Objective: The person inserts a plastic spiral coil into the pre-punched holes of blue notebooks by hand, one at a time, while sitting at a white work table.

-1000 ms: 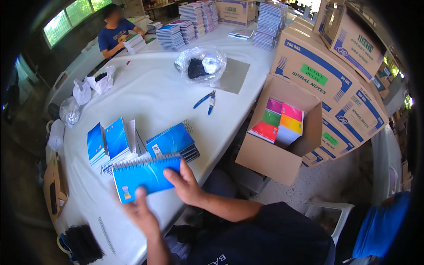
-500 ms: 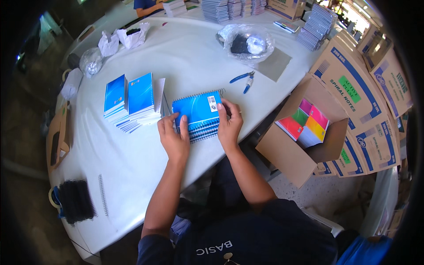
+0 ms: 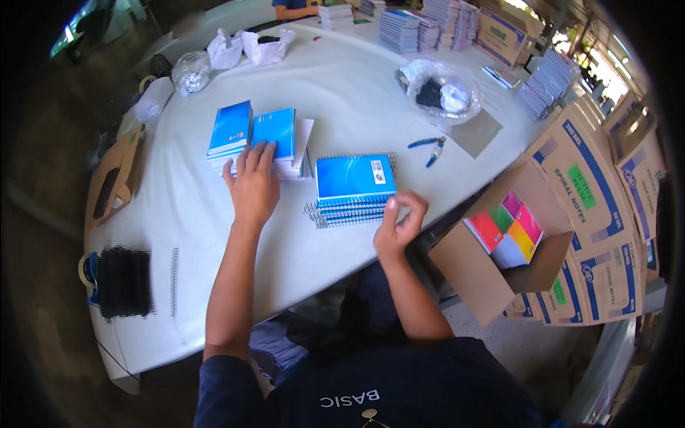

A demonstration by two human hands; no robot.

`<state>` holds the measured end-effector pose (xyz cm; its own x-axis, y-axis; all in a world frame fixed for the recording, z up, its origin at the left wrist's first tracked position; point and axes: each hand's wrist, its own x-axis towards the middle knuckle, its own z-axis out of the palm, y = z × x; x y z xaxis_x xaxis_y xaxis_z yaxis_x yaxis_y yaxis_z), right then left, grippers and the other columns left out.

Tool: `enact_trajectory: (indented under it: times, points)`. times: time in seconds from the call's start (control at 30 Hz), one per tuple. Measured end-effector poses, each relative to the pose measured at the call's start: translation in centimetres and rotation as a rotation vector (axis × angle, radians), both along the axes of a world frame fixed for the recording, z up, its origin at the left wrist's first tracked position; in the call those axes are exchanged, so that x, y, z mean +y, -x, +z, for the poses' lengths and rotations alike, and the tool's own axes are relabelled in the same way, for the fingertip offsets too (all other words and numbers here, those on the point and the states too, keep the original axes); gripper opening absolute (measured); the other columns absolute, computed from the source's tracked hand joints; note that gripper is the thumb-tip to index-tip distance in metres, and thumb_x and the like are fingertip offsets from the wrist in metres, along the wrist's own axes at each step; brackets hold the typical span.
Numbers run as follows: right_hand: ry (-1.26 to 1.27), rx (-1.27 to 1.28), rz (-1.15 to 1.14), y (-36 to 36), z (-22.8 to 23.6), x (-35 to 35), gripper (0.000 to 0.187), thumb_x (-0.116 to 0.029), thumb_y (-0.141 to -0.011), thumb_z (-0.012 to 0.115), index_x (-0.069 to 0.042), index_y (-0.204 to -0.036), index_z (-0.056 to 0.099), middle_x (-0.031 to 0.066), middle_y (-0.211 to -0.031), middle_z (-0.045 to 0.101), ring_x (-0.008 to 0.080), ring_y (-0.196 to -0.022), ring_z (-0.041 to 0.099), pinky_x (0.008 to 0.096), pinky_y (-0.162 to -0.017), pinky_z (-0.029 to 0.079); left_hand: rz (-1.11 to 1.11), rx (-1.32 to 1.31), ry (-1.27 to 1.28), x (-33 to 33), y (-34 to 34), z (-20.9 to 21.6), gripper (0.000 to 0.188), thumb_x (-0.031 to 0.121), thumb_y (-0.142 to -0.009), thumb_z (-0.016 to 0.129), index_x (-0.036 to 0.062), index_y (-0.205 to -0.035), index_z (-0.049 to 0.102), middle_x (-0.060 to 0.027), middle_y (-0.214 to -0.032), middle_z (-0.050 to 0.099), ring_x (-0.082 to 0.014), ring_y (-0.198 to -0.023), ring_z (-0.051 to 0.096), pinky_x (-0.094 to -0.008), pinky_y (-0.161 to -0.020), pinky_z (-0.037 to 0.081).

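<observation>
Currently we see the left hand (image 3: 253, 187) lying flat, fingers spread, on the pile of loose white pages (image 3: 289, 162) beneath two blue-covered booklets (image 3: 251, 130) standing side by side at the table's middle; it grips nothing, only presses down. We note the right hand (image 3: 399, 222) at the lower right corner of the stack of blue spiral notebooks (image 3: 354, 187), fingers curled together against the stack's edge, thumb and fingertips touching the covers; whether it pinches a cover we cannot tell. The stack sits on the white round table (image 3: 342, 93), just beside the page pile, its wire bindings along the near and left edges, a small white label patch on the top cover's right side. Near the table's left rim lie a bundle of black binding coils (image 3: 125, 282) and one loose wire coil (image 3: 174, 269). Blue-handled pliers (image 3: 428, 146) lie right of the stack, beside a grey card sheet (image 3: 477, 133) and a clear plastic bag (image 3: 442, 93) holding dark and white items. To the right, below table level, an open brown carton (image 3: 479, 274) holds pads with red, green, pink and yellow covers (image 3: 506, 230). Beyond it stand closed brown cartons (image 3: 592, 207) with blue diagonal stripes, blue printing and green rectangular labels on their faces. Further notebook stacks (image 3: 417, 28) crowd the far rim, where another person's arm (image 3: 292, 8) shows.
</observation>
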<state>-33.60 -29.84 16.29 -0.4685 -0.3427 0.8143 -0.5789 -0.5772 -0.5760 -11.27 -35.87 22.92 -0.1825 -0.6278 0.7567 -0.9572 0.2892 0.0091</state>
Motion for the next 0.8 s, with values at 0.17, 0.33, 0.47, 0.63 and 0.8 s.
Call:
enact_trajectory:
  times: [0.17,0.33,0.47,0.63,0.8]
  points:
    - [-0.446,-0.925,1.237,-7.4,4.8,5.3,0.053,-0.026,-0.09,0.058,0.0,-0.131,0.038,0.0122,-0.116,0.054,0.0184,-0.11,0.05,0.0333,-0.094,0.041,-0.103,0.005,-0.08,9.7,1.5,1.6,0.034,0.011,-0.069,0.07,0.0172,-0.102,0.065,0.0023,-0.093,0.062,-0.0173,-0.091,0.055,-0.0403,-0.084,0.031]
    - [-0.713,-0.682,1.218,-8.2,4.6,4.9,0.025,-0.014,-0.087,0.062,0.0,-0.108,0.059,0.0016,-0.093,0.062,0.0082,-0.082,0.055,0.0239,-0.073,0.045,-0.234,0.268,-0.219,15.5,-0.5,1.7,0.049,0.02,-0.066,0.072,0.0067,-0.111,0.058,-0.0114,-0.115,0.052,-0.0291,-0.111,0.047,-0.0441,-0.094,0.029]
    - [-0.9,0.222,1.451,-6.9,4.2,3.0,0.029,-0.005,-0.08,0.06,0.002,-0.108,0.062,0.01,-0.098,0.067,0.011,-0.088,0.058,0.0273,-0.078,0.046,-0.159,0.912,-0.361,16.3,-5.2,-2.1,0.052,0.0,-0.071,0.056,-0.0015,-0.121,0.044,-0.0143,-0.117,0.046,-0.0244,-0.114,0.043,-0.0332,-0.098,0.033]
    - [-0.753,-0.276,1.504,-9.6,2.3,4.5,0.033,-0.001,-0.078,0.061,-0.001,-0.111,0.062,0.0091,-0.107,0.066,0.0137,-0.098,0.059,0.0267,-0.087,0.044,-0.169,0.898,-0.599,17.4,-5.9,-5.4,0.045,-0.006,-0.065,0.055,0.0029,-0.109,0.053,-0.0093,-0.107,0.054,-0.0233,-0.102,0.051,-0.0338,-0.09,0.039]
    - [-0.881,0.164,1.399,-9.2,0.7,3.6,0.028,-0.002,-0.083,0.063,0.0,-0.111,0.063,0.0111,-0.108,0.066,0.0145,-0.099,0.06,0.027,-0.087,0.045,0.542,0.218,-0.33,14.4,-14.9,-4.6,0.032,0.011,-0.077,0.062,0.0069,-0.108,0.058,-0.0141,-0.115,0.054,-0.0321,-0.108,0.048,-0.0471,-0.089,0.036]
